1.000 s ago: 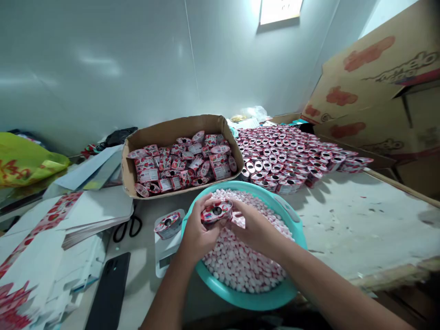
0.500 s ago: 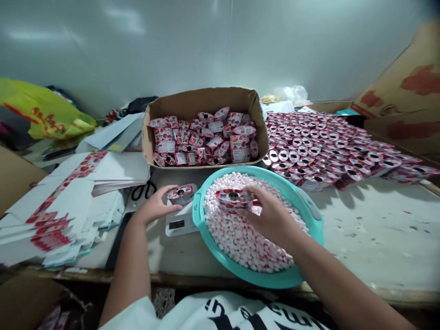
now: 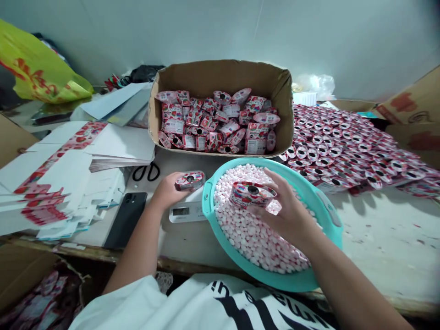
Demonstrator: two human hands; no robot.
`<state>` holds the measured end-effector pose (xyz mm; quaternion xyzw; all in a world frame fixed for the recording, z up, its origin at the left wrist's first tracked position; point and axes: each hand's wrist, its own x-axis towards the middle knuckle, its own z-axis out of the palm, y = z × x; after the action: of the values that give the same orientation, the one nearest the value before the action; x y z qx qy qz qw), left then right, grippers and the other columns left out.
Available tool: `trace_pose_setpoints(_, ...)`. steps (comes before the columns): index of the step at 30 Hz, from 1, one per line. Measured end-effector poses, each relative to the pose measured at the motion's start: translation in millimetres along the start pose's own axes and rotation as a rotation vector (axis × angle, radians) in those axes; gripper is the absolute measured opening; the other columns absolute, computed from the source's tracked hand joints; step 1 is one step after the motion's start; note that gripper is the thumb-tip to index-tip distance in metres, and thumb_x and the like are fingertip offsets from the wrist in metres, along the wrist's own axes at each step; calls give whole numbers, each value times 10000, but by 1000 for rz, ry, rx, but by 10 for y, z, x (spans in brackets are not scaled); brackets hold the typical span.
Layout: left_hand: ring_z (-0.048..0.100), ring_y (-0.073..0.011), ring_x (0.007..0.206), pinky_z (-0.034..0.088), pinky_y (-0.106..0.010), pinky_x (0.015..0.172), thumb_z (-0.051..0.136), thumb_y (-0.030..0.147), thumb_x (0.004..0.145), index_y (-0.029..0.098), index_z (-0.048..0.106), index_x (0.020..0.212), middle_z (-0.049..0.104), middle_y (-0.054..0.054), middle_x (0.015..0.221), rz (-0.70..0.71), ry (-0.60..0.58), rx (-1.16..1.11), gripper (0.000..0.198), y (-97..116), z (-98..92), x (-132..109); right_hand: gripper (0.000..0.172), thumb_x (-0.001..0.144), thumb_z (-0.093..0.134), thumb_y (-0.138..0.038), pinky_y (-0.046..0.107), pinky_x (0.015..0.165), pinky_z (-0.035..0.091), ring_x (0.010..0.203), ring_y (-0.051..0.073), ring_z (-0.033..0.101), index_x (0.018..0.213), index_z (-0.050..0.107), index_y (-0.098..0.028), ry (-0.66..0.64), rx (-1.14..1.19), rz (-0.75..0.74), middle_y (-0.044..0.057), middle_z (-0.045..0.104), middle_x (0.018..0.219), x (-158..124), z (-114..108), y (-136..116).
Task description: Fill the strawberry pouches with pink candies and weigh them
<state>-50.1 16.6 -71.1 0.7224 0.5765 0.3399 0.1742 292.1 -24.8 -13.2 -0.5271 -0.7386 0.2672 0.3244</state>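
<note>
left hand [image 3: 168, 191] in pinch on pack [image 3: 190, 181] by scale [image 3: 196, 212], right hand [image 3: 289, 208] likewise on another pack [image 3: 245, 198] over basin [image 3: 264, 280]

Two hands [image 3: 168, 190] [image 3: 288, 208], one basin [image 3: 266, 280], one scale [image 3: 196, 213], probably over a hundred packs [image 3: 245, 200]

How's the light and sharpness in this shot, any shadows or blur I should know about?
Head view: cool, rather dim light, with soft shadows on the table just in front of the packs lined up at right; head view: darker below the table, around the carton at lower left; head view: fine print on the pack in the right hand too soft to read.
</note>
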Motion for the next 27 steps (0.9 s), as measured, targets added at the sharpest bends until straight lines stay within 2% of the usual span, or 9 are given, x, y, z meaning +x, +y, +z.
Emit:
trace_pose_setpoints(4, 664, -200, 939, 525, -300, 861, 735, 321, 831, 137, 699, 1081, 698, -88, 1004, 206, 215, 15, 312, 228, -51, -18, 800, 853, 709, -464, 477, 951, 540, 1254, 324, 590, 1537, 313, -339, -14, 6, 2, 132, 546, 1454, -5, 4, -8)
trace_pose_setpoints(7, 659, -194, 966, 522, -303, 887, 713, 302, 865, 147, 681, 1151, 684, -88, 1048, 285, 338, 58, 327, 578, -141, 12, 549, 858, 688, -373, 435, 892, 555, 1110, 287, 654, 1373, 521, -281, 21, 15, -1, 110, 653, 1302, 13, -15, -23)
trace_pose_setpoints(8, 656, -202, 981, 522, -315, 896, 707, 303, 870, 151, 672, 1185, 682, -93, 1072, 319, 329, 105, 351, 707, -165, 38, 457, 856, 680, -344, 417, 861, 561, 1041, 269, 671, 1293, 575, -260, 48, 40, 1, 101, 683, 1232, 23, -28, -26)
trace_pose_setpoints(10, 653, -221, 989, 526, -350, 913, 688, 308, 882, 162, 660, 1235, 685, -101, 1095, 426, 191, 235, 383, 945, -180, 113, 350, 843, 677, -310, 387, 795, 566, 917, 236, 680, 1179, 618, -232, 152, 108, 30, 83, 712, 1107, 44, -67, -23)
trace_pose_setpoints(12, 654, -230, 979, 514, -404, 973, 640, 280, 909, 176, 670, 1229, 704, -93, 1082, 563, 20, 366, 337, 1119, -146, 199, 362, 818, 695, -307, 360, 715, 559, 806, 211, 665, 1160, 616, -222, 318, 154, 108, 65, 714, 1018, 61, -120, -11)
trace_pose_setpoints(14, 655, -229, 988, 474, -452, 1054, 590, 231, 936, 189, 687, 1200, 721, -80, 1077, 672, -58, 452, 285, 1214, -82, 274, 384, 781, 715, -297, 328, 621, 531, 698, 184, 628, 1144, 617, -223, 459, 164, 194, 42, 702, 936, 67, -175, 1)
trace_pose_setpoints(16, 649, -228, 1001, 437, -478, 1104, 568, 186, 942, 190, 696, 1186, 727, -76, 1073, 739, -20, 497, 276, 1247, -21, 318, 383, 756, 710, -266, 304, 567, 501, 652, 168, 597, 1126, 624, -220, 515, 170, 222, 33, 690, 907, 62, -217, -1)
trace_pose_setpoints(19, 629, -240, 1010, 432, -491, 1112, 586, 155, 917, 181, 696, 1207, 716, -91, 1072, 774, 22, 544, 311, 1245, 36, 315, 365, 758, 681, -230, 313, 614, 519, 686, 161, 595, 1119, 631, -209, 517, 186, 159, 46, 693, 983, 47, -236, -28)
trace_pose_setpoints(27, 603, -259, 1029, 423, -508, 1109, 579, 108, 898, 183, 709, 1202, 710, -89, 1077, 723, 16, 612, 339, 1276, 47, 158, 358, 782, 669, -239, 374, 744, 537, 742, 176, 607, 1136, 637, -200, 485, 179, 73, 63, 688, 1071, 20, -211, -24)
